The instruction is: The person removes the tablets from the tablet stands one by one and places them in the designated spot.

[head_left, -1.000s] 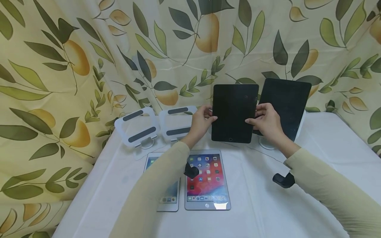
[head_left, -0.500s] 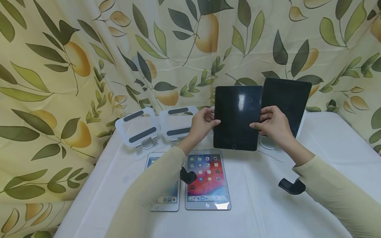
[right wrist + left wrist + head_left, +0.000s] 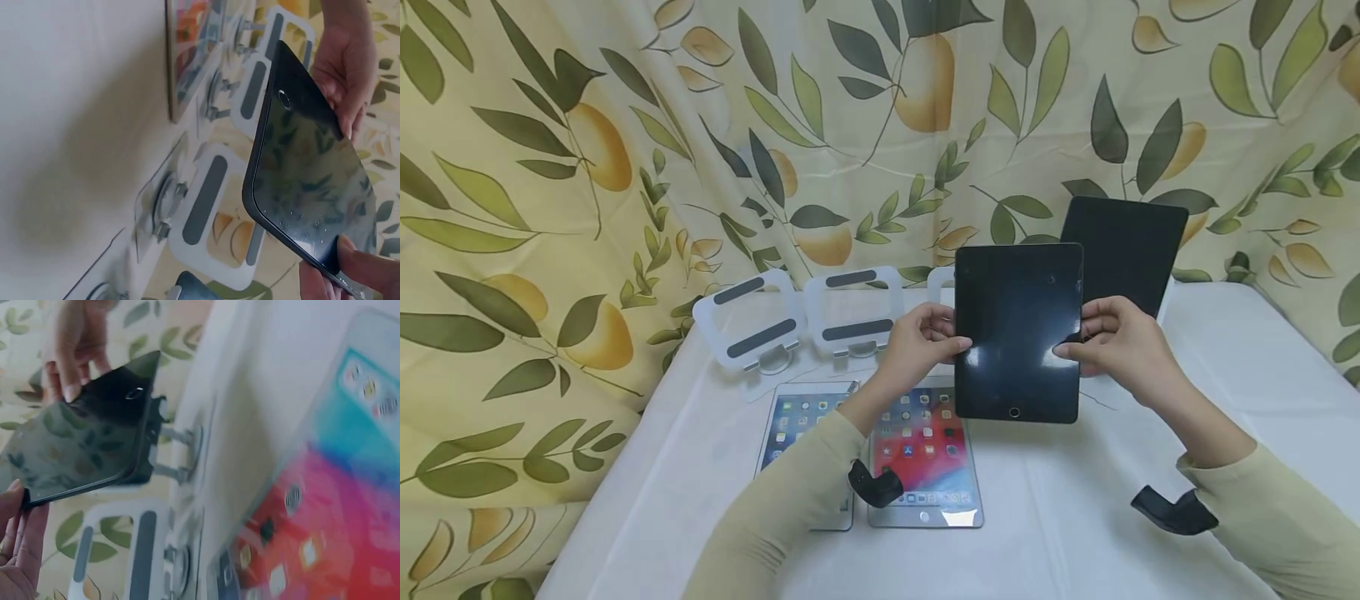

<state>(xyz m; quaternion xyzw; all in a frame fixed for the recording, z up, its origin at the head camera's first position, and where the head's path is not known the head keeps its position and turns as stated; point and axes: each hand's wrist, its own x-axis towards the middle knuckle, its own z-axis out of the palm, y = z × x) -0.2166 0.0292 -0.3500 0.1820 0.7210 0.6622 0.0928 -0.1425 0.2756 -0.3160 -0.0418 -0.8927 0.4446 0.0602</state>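
Note:
A black tablet (image 3: 1018, 333) with a round home button is held upright above the table, its dark screen facing the head camera. My left hand (image 3: 921, 346) grips its left edge, thumb on the front. On the opposite edge my right hand (image 3: 1127, 350) pinches it, thumb on the screen and fingers behind. Both wrist views show the same tablet (image 3: 81, 437) between the two hands. Another black tablet (image 3: 1127, 242) leans on a white stand at the back right, partly covered by the held one. A third white stand (image 3: 206, 212) shows behind the held tablet.
Two white tablet stands (image 3: 748, 321) with grey pads stand at the back left of the white table (image 3: 1060, 533). In front lie two lit tablets (image 3: 925, 458), one partly under my left forearm. A leaf-patterned curtain (image 3: 880, 125) hangs behind.
Both hands have brought the held black tablet nearer, down and slightly to the right, away from the stands. Reflections now show on its screen. The lit tablets and the stands stay where they were.

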